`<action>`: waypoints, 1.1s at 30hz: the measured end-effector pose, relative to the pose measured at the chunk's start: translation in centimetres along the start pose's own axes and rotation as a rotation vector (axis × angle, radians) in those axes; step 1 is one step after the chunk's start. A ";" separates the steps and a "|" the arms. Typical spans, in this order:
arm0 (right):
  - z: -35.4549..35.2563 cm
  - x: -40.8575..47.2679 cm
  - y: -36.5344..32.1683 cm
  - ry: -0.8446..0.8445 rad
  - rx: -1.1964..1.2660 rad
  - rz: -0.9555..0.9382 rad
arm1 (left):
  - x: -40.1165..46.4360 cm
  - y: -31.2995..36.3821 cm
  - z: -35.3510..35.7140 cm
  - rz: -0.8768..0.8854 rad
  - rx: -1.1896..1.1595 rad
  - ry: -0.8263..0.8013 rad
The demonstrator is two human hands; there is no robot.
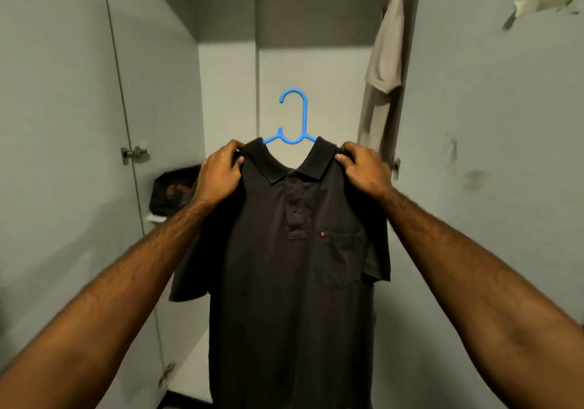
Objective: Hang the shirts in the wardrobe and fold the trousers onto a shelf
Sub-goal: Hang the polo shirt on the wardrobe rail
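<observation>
Dark polo shirt [294, 266] on blue hanger [295, 118]; left hand [219, 173] at 9 o'clock, right hand [363, 168] at 3 o'clock, both gripping its shoulders.

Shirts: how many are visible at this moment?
2. A dark polo shirt on a blue hanger, held by both shoulders at centre; a beige shirt hanging at the wardrobe's right. More may be hidden.

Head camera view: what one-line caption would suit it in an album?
Two hands, left and right, hold a dark polo shirt on a blue plastic hanger before an open wardrobe.
</observation>
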State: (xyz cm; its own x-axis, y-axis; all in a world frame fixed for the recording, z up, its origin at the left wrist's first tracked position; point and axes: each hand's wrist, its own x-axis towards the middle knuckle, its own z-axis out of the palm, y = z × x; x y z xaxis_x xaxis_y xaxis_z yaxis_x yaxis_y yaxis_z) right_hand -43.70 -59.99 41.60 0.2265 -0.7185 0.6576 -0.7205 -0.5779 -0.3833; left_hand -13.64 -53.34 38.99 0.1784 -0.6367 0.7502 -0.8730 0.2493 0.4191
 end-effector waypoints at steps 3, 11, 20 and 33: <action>1.4 5.0 0.8 0.075 -0.073 0.005 | 5.2 -1.1 2.0 0.006 0.044 -0.008; 1.3 25.8 2.2 0.301 -0.163 -0.056 | 26.9 -3.8 8.4 0.146 0.142 0.087; -3.0 41.5 2.8 0.466 -0.660 -0.181 | 45.3 -0.5 17.7 0.273 -0.076 0.154; -9.0 56.2 4.9 0.630 -1.025 -0.090 | 60.0 7.5 28.7 0.507 -0.126 0.140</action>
State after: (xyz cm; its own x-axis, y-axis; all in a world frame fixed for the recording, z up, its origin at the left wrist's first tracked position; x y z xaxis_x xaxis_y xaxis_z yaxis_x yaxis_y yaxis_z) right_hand -40.39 -99.78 82.50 0.1489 -0.2116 0.9659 -0.9688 0.1645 0.1854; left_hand -22.48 -110.58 72.43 -0.1853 -0.3124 0.9317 -0.8057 0.5911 0.0380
